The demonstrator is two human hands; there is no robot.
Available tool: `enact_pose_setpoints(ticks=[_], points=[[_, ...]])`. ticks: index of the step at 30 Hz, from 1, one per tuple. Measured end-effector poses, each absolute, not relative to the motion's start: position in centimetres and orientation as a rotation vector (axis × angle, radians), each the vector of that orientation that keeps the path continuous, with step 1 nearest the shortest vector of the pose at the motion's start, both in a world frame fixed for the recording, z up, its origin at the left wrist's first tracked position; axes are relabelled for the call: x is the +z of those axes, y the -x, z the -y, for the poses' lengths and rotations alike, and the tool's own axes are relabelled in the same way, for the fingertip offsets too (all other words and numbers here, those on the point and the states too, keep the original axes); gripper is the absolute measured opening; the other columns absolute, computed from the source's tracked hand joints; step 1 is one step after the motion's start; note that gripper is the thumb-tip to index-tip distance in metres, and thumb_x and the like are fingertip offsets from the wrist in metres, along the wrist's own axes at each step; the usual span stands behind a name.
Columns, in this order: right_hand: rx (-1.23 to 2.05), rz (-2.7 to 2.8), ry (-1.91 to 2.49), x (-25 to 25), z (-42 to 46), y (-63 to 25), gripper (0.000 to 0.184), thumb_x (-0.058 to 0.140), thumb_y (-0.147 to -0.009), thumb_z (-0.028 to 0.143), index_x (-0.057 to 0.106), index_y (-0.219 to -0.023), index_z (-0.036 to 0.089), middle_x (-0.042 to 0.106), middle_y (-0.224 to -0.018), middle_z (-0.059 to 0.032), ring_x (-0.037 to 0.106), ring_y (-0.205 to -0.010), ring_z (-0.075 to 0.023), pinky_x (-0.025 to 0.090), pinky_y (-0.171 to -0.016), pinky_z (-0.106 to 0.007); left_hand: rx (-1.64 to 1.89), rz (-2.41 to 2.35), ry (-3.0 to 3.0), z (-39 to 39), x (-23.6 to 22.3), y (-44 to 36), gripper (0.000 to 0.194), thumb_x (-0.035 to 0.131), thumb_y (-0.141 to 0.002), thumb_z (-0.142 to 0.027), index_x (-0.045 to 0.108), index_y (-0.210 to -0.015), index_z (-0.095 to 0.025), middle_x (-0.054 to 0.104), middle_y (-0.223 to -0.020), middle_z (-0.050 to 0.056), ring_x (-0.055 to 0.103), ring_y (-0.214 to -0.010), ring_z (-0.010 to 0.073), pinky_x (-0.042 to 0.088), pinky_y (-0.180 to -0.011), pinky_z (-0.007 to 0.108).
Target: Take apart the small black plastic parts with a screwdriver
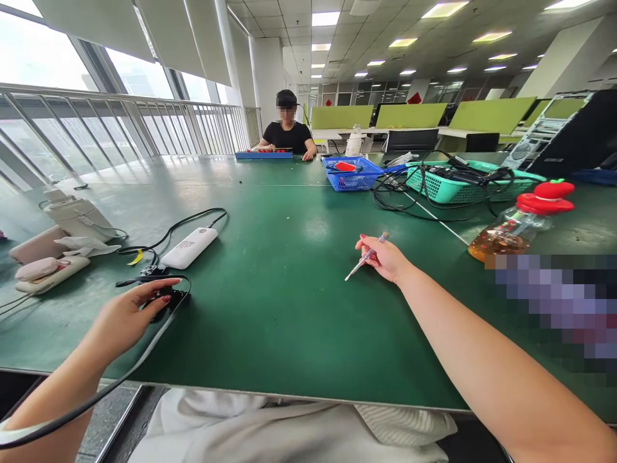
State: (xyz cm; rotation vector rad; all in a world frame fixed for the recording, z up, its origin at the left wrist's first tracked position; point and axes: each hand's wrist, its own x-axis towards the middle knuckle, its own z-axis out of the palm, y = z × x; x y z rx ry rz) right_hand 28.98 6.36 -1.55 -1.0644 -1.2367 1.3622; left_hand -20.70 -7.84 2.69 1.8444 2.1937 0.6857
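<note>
My right hand (383,260) is above the right-centre of the green table, its fingers closed round a slim screwdriver (360,262). The screwdriver slants down to the left; its tip is pale and its top end brownish. At the left, near the table's front edge, my left hand (128,318) has thumb and fingers closed on a small black device (180,299). The hand hides part of this device, and I cannot make out its kind. A black cable (159,347) runs past it toward my left wrist. Just beyond lies a white power bank (190,247) with a cord attached.
Tissues, a pouch and a white bottle (77,215) stand at the left. A blue basket (354,180), a teal basket (453,186) with cables, and a red-capped bottle (506,235) are at the right. Across the green table (270,302) sits a person (288,135) behind a blue tray (263,155).
</note>
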Motion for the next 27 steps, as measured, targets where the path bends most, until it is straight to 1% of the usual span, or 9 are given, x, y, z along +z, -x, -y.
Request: enact_pose_setpoints(ticks=[2, 4, 6, 13, 16, 20, 24, 27], points=[[1.365, 1.238, 1.061, -1.47, -6.31, -28.96, 0.040, 0.074, -0.072, 0.059, 0.065, -0.065, 0.021, 0.041, -0.049, 0.0059, 0.028, -0.040, -0.0056, 0.038, -0.055, -0.032, 0.551, -2.209, -1.988, 7.43, 2.72, 21.05, 0.058, 0.045, -0.082, -0.056, 0.067, -0.124, -0.022, 0.072, -0.122, 0.008, 0.066, -0.108, 0.0288, 0.050, -0.097, 0.040], [1.369, 1.238, 1.059, -1.42, -6.29, -28.95, 0.039, 0.074, -0.073, 0.057, 0.065, -0.066, 0.020, 0.042, -0.050, 0.0057, 0.028, -0.040, -0.0055, 0.038, -0.055, -0.032, 0.503, -2.171, -2.071, 7.17, 2.85, 21.14, 0.058, 0.042, -0.082, -0.055, 0.069, -0.121, -0.022, 0.068, -0.128, 0.008, 0.063, -0.116, 0.0297, 0.047, -0.102, 0.041], [1.371, 1.236, 1.058, -1.41, -6.31, -28.95, 0.039, 0.074, -0.073, 0.057, 0.065, -0.066, 0.020, 0.042, -0.050, 0.0054, 0.029, -0.040, -0.0053, 0.038, -0.054, -0.032, 0.477, -2.138, -2.107, 7.08, 2.95, 21.10, 0.058, 0.042, -0.082, -0.055, 0.070, -0.119, -0.021, 0.068, -0.129, 0.008, 0.062, -0.119, 0.0295, 0.046, -0.104, 0.040], [1.378, 1.230, 1.058, -1.51, -6.43, -28.99, 0.041, 0.076, -0.070, 0.058, 0.066, -0.066, 0.019, 0.042, -0.048, 0.0059, 0.029, -0.039, -0.0053, 0.039, -0.052, -0.031, 0.396, -2.150, -2.128, 7.17, 2.77, 20.85, 0.058, 0.037, -0.084, -0.054, 0.065, -0.124, -0.023, 0.067, -0.130, 0.006, 0.062, -0.118, 0.0282, 0.046, -0.104, 0.040], [1.382, 1.223, 1.058, -1.49, -6.43, -28.99, 0.042, 0.078, -0.068, 0.059, 0.066, -0.066, 0.018, 0.043, -0.048, 0.0062, 0.030, -0.039, -0.0047, 0.040, -0.052, -0.029, 0.328, -2.236, -2.048, 7.19, 2.84, 20.59, 0.059, 0.033, -0.085, -0.053, 0.063, -0.127, -0.023, 0.067, -0.129, 0.006, 0.064, -0.115, 0.0291, 0.048, -0.100, 0.041], [1.385, 1.213, 1.060, -1.43, -6.39, -28.96, 0.041, 0.077, -0.069, 0.057, 0.066, -0.066, 0.017, 0.043, -0.049, 0.0062, 0.031, -0.038, -0.0039, 0.040, -0.051, -0.029, 0.252, -2.285, -1.986, 7.28, 3.06, 20.60, 0.060, 0.031, -0.086, -0.054, 0.061, -0.129, -0.025, 0.067, -0.129, 0.005, 0.065, -0.112, 0.0296, 0.049, -0.096, 0.041], [1.385, 1.212, 1.059, -1.40, -6.36, -28.91, 0.039, 0.076, -0.072, 0.055, 0.066, -0.066, 0.017, 0.043, -0.049, 0.0062, 0.031, -0.038, -0.0039, 0.039, -0.051, -0.029, 0.183, -2.214, -2.062, 7.46, 3.24, 21.05, 0.058, 0.031, -0.086, -0.048, 0.058, -0.133, -0.026, 0.067, -0.130, 0.003, 0.064, -0.114, 0.0280, 0.048, -0.096, 0.038], [1.382, 1.212, 1.058, -1.38, -6.37, -28.87, 0.040, 0.077, -0.071, 0.056, 0.066, -0.065, 0.018, 0.042, -0.048, 0.0064, 0.031, -0.037, -0.0041, 0.039, -0.050, -0.029, 0.182, -2.270, -2.072, 7.64, 3.54, 20.97, 0.059, 0.031, -0.086, -0.049, 0.058, -0.133, -0.026, 0.068, -0.127, 0.005, 0.064, -0.111, 0.0287, 0.048, -0.093, 0.038]])
